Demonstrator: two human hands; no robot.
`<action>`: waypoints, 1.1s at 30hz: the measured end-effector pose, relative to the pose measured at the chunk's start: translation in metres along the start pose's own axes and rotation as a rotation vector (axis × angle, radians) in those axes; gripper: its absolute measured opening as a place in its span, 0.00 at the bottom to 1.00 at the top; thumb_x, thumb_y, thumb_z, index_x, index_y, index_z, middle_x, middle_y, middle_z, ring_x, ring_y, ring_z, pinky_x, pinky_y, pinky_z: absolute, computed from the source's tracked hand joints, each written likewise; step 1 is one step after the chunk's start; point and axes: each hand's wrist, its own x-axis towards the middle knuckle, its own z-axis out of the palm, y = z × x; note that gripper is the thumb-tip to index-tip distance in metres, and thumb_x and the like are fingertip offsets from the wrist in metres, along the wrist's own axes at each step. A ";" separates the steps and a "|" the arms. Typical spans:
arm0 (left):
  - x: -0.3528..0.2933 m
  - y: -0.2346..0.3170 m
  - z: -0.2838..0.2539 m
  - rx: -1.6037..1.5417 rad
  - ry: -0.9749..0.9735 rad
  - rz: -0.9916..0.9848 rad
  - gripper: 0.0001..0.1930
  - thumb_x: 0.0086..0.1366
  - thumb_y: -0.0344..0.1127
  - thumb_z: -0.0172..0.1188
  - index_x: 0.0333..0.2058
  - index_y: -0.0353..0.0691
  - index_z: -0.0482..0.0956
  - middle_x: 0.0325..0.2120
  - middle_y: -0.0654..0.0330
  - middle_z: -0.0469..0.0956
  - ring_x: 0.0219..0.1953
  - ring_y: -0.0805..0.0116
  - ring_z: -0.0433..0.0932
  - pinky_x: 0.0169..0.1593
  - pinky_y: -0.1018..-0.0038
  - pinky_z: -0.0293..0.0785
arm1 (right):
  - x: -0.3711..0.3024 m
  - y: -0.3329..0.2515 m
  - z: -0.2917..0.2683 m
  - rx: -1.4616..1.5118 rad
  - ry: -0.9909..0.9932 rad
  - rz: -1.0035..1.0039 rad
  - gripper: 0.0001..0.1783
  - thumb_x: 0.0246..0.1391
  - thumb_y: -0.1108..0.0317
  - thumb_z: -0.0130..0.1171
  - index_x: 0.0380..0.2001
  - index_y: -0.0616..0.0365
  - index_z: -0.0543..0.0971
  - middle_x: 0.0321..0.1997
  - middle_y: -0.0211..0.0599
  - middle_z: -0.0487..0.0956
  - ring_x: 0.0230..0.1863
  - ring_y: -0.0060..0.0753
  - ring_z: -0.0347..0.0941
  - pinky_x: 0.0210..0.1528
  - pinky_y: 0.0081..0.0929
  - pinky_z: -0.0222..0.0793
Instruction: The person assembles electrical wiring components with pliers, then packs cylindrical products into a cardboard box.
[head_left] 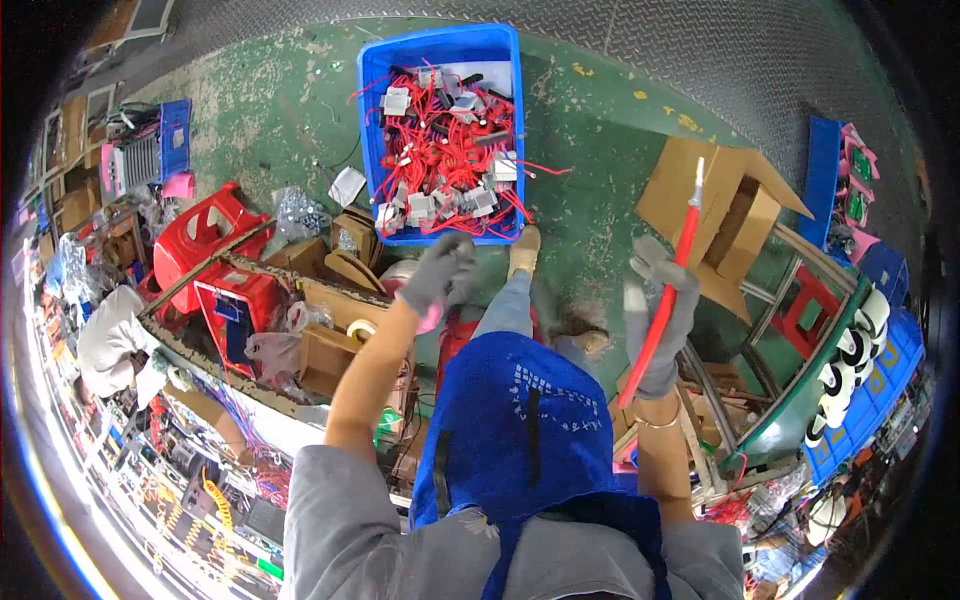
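My right hand [655, 310], in a grey glove with pale fingertips, grips a long red rod [672, 290] that ends in a narrow pale tip. Whether it is a stiff cable or a tool I cannot tell. The rod slants up and to the right, with its lower end by my wrist. My left hand [440, 275], also gloved in grey, hovers by the near edge of a blue bin [366, 130]; its fingers are blurred. A tangle of red wires [435, 150] with grey-white connector blocks lies in the bin, and a few wires hang over the rim.
An opened cardboard box [675, 185] stands to the right beside a metal frame. Red plastic stools [205, 240] and wooden boards crowd the left. A blue apron [520, 420] covers my lap. The green floor [590, 130] is scuffed, with a patterned metal plate [720, 60] beyond.
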 end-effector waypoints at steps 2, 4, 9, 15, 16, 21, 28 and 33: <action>0.039 0.005 -0.021 0.116 0.018 -0.130 0.31 0.59 0.43 0.63 0.56 0.36 0.63 0.41 0.57 0.73 0.40 0.69 0.75 0.44 0.73 0.72 | -0.013 0.011 -0.013 -0.011 0.050 0.022 0.16 0.54 0.79 0.51 0.46 0.60 0.64 0.53 0.53 0.71 0.53 0.43 0.71 0.52 0.36 0.72; 0.112 -0.020 -0.039 0.607 0.169 0.110 0.46 0.51 0.52 0.68 0.59 0.29 0.57 0.52 0.45 0.69 0.54 0.53 0.69 0.56 0.64 0.66 | -0.023 0.032 -0.027 -0.138 0.107 0.082 0.16 0.54 0.80 0.51 0.46 0.60 0.65 0.53 0.52 0.71 0.53 0.40 0.72 0.52 0.34 0.71; 0.244 -0.009 -0.017 0.940 0.285 0.290 0.54 0.46 0.57 0.70 0.60 0.25 0.52 0.59 0.36 0.60 0.63 0.46 0.58 0.64 0.62 0.56 | -0.047 0.077 -0.046 -0.048 0.248 0.285 0.17 0.53 0.77 0.55 0.45 0.58 0.65 0.53 0.51 0.72 0.55 0.42 0.70 0.57 0.35 0.66; 0.377 -0.035 -0.014 0.697 0.312 0.087 0.57 0.46 0.46 0.73 0.63 0.27 0.43 0.60 0.34 0.56 0.63 0.48 0.58 0.63 0.64 0.57 | -0.069 0.113 -0.046 -0.206 0.212 0.315 0.15 0.56 0.77 0.51 0.47 0.55 0.66 0.54 0.54 0.71 0.54 0.42 0.71 0.54 0.35 0.70; 0.389 -0.029 -0.068 0.489 0.211 -0.005 0.53 0.47 0.46 0.73 0.62 0.28 0.47 0.55 0.34 0.63 0.60 0.47 0.63 0.60 0.62 0.62 | -0.066 0.117 -0.039 -0.105 0.196 0.308 0.15 0.56 0.76 0.51 0.47 0.54 0.67 0.54 0.54 0.71 0.55 0.43 0.70 0.54 0.36 0.70; 0.345 -0.031 -0.041 0.715 0.020 -0.330 0.41 0.52 0.47 0.69 0.57 0.31 0.59 0.35 0.45 0.78 0.43 0.49 0.77 0.47 0.59 0.71 | -0.082 0.116 -0.048 -0.303 0.237 0.546 0.16 0.57 0.68 0.55 0.47 0.52 0.67 0.52 0.51 0.72 0.55 0.43 0.70 0.55 0.36 0.68; 0.179 -0.059 -0.079 0.891 0.123 0.445 0.12 0.54 0.22 0.48 0.37 0.34 0.75 0.31 0.53 0.77 0.34 0.64 0.75 0.40 0.69 0.72 | -0.044 0.076 -0.046 -0.104 0.190 0.386 0.16 0.56 0.70 0.56 0.44 0.57 0.64 0.52 0.52 0.69 0.55 0.45 0.69 0.56 0.41 0.68; 0.047 0.010 -0.032 0.517 0.290 0.743 0.05 0.54 0.23 0.53 0.29 0.37 0.77 0.26 0.59 0.75 0.29 0.67 0.74 0.32 0.72 0.70 | -0.038 0.044 -0.054 0.008 0.226 0.345 0.17 0.55 0.69 0.57 0.44 0.57 0.63 0.53 0.53 0.70 0.55 0.45 0.68 0.56 0.42 0.67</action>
